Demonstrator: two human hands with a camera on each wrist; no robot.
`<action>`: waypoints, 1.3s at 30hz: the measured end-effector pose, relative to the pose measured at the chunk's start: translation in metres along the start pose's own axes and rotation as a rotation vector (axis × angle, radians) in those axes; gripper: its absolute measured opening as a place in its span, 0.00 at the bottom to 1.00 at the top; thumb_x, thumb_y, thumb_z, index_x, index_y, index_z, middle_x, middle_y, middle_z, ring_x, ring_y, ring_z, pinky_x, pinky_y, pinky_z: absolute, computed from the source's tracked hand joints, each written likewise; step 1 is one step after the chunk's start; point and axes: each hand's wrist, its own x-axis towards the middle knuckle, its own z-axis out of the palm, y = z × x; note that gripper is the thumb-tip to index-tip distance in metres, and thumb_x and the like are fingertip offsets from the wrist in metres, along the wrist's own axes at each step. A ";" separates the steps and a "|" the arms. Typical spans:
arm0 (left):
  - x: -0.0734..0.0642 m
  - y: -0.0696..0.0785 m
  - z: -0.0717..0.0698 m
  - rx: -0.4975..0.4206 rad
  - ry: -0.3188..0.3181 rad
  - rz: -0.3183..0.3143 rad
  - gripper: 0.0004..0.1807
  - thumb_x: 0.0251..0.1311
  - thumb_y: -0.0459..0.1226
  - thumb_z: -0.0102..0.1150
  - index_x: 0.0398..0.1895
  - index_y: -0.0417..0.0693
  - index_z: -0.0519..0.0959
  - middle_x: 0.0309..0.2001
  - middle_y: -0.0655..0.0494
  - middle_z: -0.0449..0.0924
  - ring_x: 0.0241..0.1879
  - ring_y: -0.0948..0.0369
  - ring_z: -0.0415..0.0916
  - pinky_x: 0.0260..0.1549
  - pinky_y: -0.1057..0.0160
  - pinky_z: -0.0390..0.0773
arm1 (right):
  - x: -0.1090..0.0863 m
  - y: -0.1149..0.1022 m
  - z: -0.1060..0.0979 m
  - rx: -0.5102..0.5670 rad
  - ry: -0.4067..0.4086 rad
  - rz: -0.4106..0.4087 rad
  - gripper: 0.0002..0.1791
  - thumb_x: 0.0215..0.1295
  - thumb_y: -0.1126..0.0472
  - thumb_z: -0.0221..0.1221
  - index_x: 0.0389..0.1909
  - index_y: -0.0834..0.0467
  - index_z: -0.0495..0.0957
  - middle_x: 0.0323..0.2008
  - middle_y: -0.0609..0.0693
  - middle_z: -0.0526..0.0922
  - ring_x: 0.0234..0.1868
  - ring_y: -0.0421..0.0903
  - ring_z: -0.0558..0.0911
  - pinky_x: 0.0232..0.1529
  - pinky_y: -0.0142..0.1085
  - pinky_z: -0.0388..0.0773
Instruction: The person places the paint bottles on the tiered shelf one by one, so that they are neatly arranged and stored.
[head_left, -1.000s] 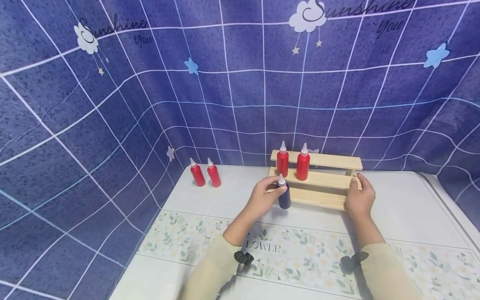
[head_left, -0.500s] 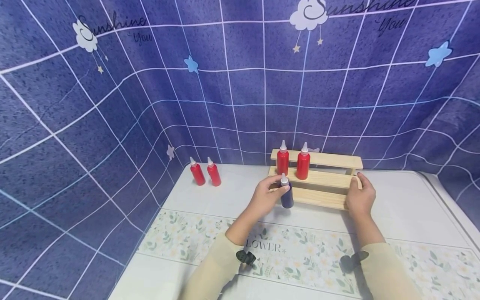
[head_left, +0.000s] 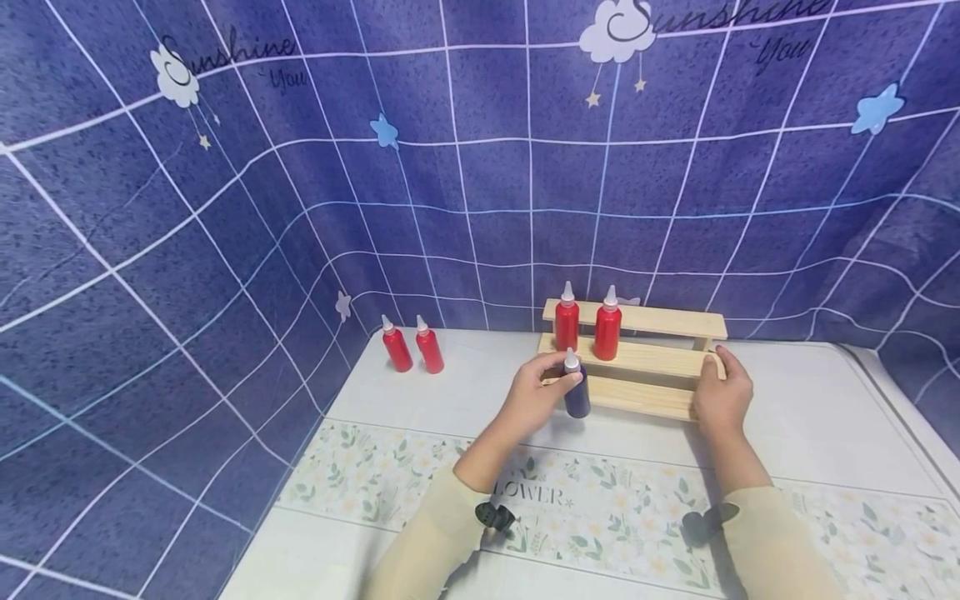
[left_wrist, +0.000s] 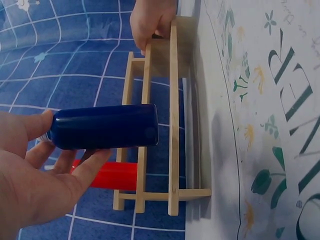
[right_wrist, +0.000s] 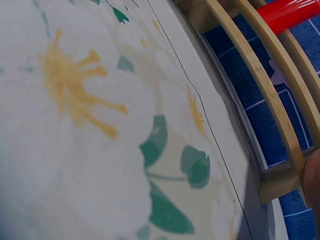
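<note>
Between thumb and fingers, my left hand (head_left: 533,395) holds a dark blue squeeze bottle (left_wrist: 107,127) with a pale pointed cap. The bottle is in front of the left part of a tiered wooden rack (head_left: 637,396), apart from its front slat in the left wrist view. My right hand (head_left: 722,392) grips the rack's right end; only a sliver of that hand shows in the right wrist view. Two red squeeze bottles (head_left: 607,332) stand side by side on the rack's middle tier, towards its left end.
Two more red squeeze bottles (head_left: 430,348) stand on the white table (head_left: 450,400) at the back left. A flower-printed strip (head_left: 622,500) crosses the tabletop in front of the rack. Blue cloth (head_left: 480,183) with a white grid hangs behind and to the left.
My left hand has shifted slightly to the right with the dark blue squeeze bottle. The right hand keeps its grip on the rack, and the red bottles have not moved.
</note>
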 end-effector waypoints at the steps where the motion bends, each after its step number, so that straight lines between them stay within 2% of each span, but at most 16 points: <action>1: 0.000 0.000 0.000 -0.001 0.000 -0.003 0.20 0.70 0.40 0.67 0.62 0.45 0.84 0.58 0.47 0.85 0.61 0.49 0.84 0.65 0.49 0.82 | 0.000 0.000 0.000 -0.001 0.002 0.000 0.29 0.85 0.52 0.42 0.82 0.55 0.59 0.82 0.55 0.62 0.84 0.53 0.62 0.83 0.46 0.63; 20: 0.004 0.000 0.007 -0.001 0.010 -0.032 0.21 0.69 0.41 0.69 0.63 0.48 0.83 0.59 0.50 0.85 0.62 0.53 0.83 0.66 0.52 0.82 | 0.000 -0.002 -0.001 0.013 0.002 0.007 0.29 0.85 0.53 0.43 0.81 0.56 0.61 0.82 0.57 0.64 0.83 0.54 0.64 0.83 0.46 0.64; 28: 0.006 0.001 0.010 -0.012 0.011 -0.001 0.22 0.68 0.39 0.69 0.62 0.42 0.83 0.58 0.46 0.86 0.62 0.52 0.84 0.64 0.58 0.83 | 0.000 0.000 -0.001 -0.007 -0.023 0.002 0.30 0.86 0.52 0.40 0.82 0.56 0.58 0.82 0.56 0.63 0.83 0.53 0.64 0.81 0.44 0.66; 39: 0.010 0.003 0.018 -0.028 -0.002 0.018 0.19 0.69 0.37 0.68 0.61 0.40 0.84 0.58 0.44 0.86 0.61 0.48 0.84 0.67 0.50 0.82 | -0.001 -0.002 -0.001 -0.003 -0.031 0.014 0.30 0.86 0.52 0.40 0.83 0.55 0.58 0.82 0.56 0.63 0.83 0.53 0.64 0.81 0.44 0.66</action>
